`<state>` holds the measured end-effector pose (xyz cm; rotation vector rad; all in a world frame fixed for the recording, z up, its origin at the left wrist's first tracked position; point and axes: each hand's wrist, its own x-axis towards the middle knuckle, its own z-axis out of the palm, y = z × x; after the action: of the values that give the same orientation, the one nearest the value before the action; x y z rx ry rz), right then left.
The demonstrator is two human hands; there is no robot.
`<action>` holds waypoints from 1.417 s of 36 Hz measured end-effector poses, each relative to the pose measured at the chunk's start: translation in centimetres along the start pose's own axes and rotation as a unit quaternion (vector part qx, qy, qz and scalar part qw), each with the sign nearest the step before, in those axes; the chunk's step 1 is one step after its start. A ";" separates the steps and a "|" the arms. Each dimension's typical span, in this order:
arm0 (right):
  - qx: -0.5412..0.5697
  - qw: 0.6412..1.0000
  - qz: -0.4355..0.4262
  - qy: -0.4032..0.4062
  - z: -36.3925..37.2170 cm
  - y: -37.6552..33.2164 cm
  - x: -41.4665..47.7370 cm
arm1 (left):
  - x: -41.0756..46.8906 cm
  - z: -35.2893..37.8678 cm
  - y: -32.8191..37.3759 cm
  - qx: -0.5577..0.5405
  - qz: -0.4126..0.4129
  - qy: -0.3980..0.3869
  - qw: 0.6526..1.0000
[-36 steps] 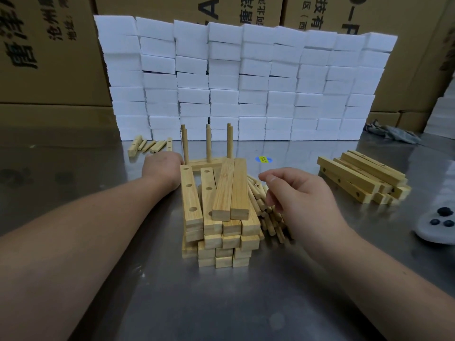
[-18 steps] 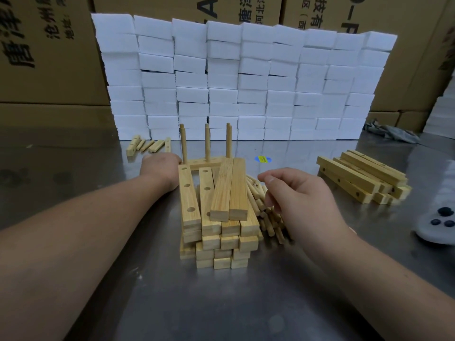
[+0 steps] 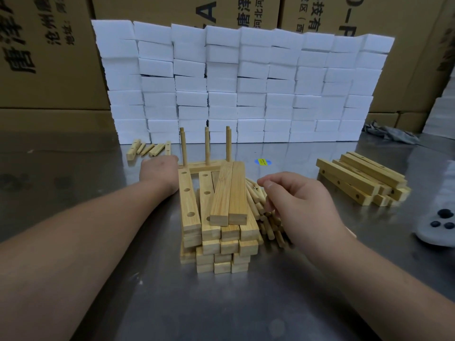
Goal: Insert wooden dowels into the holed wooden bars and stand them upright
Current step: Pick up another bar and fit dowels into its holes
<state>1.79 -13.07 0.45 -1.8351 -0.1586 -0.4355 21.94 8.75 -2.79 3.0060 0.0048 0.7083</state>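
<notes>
The loose dowels (image 3: 267, 223) lie in a heap on the steel worktop (image 3: 221, 303), touching the right side of the stack of holed bars (image 3: 221, 217). The right hand (image 3: 295, 200) hovers just over them, its fingers loosely curled and the thumb near the forefinger, with nothing visibly held. These pegs look light, stiff and smooth, so they probably roll and slide on the metal. A pinch near the middle of one peg, lifted clear of its neighbours, seems the safest hold. The bars look rigid and heavier, with flat faces that suit a grip across their long sides. The stack is loosely piled, though, and a nudge could topple its top pair. Behind the stack stands a finished bar (image 3: 209, 166) with three upright dowels (image 3: 207, 146). The left hand (image 3: 158, 173) rests at its left end, but its fingers are hidden, so I cannot tell whether it grips the bar. A second heap of bars (image 3: 362, 178) lies well apart to the right.
</notes>
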 end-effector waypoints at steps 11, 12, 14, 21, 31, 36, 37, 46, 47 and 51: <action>-0.032 0.999 -0.022 0.005 -0.3 0.0 0.1 | -1.6 -1.9 0.9 0.002 0.005 0.039 0.999; -0.037 0.999 -0.027 0.007 -0.3 0.0 0.2 | -1.8 -2.1 1.0 -0.011 0.004 0.039 0.999; -0.056 0.998 -0.037 0.007 -0.4 0.0 0.2 | -2.3 -2.7 1.0 -0.046 0.001 0.036 0.998; -0.092 0.994 -0.042 0.031 -0.6 0.0 0.2 | -4.6 -3.5 1.0 -0.182 -0.060 0.072 0.979; -0.126 0.987 -0.019 0.093 -1.4 0.5 1.2 | -7.5 -6.1 1.8 -0.507 -0.278 0.118 0.807; -0.155 0.982 0.009 0.111 -2.9 1.1 2.6 | -10.7 -6.6 3.3 -0.606 -0.240 0.123 0.749; -0.162 0.979 0.014 0.124 -3.5 1.2 2.9 | -11.1 -6.6 3.4 -0.614 -0.232 0.119 0.745; -0.182 0.945 0.102 0.252 -6.9 3.8 5.7 | -11.8 -7.1 3.4 -0.605 -0.144 0.068 0.780; -0.196 0.941 0.113 0.252 -7.0 4.2 5.9 | -11.8 -7.2 3.5 -0.603 -0.133 0.061 0.784; -0.294 0.918 0.135 0.230 -7.5 4.4 7.3 | -11.9 -7.1 3.5 -0.585 -0.086 0.043 0.805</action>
<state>8.33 -22.29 1.07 -2.2330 0.6052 -0.7608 8.07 5.46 -1.55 1.7494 -0.1119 0.5206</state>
